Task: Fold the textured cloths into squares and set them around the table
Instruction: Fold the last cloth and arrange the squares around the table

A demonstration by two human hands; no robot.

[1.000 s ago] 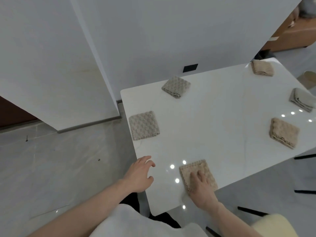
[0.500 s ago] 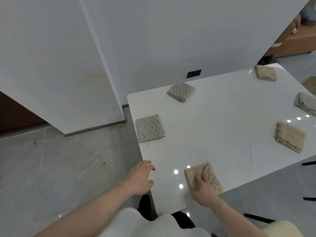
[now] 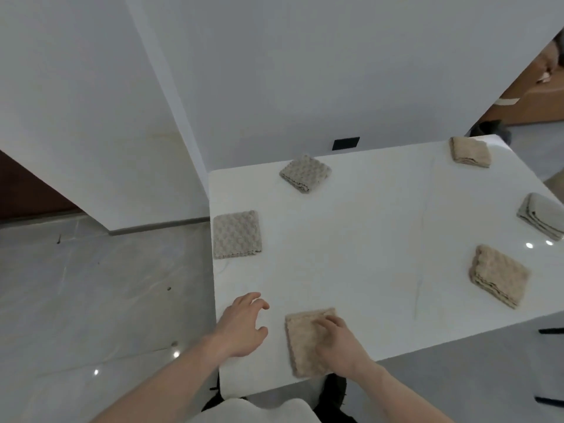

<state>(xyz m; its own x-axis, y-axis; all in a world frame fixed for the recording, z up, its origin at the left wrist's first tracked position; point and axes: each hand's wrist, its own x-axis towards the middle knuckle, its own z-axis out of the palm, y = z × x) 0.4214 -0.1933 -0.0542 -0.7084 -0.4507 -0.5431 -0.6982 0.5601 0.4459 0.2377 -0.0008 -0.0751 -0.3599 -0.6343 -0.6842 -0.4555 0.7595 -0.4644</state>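
Even, soft indoor light; small ceiling-light glints on glossy tabletop [image 3: 366,239] and floor [image 3: 91,300]. Slight motion blur, wide-angle bending at edges.

- The right hand [image 3: 341,346] hides part of the near tan cloth [image 3: 305,343].
- The grey cloth [image 3: 541,219] at the right is cut off by the picture's edge.
- Both forearms leave the bottom edge.
- The far right corner is blurred.

Beige cloth [image 3: 308,343] squarer w/ table edge.
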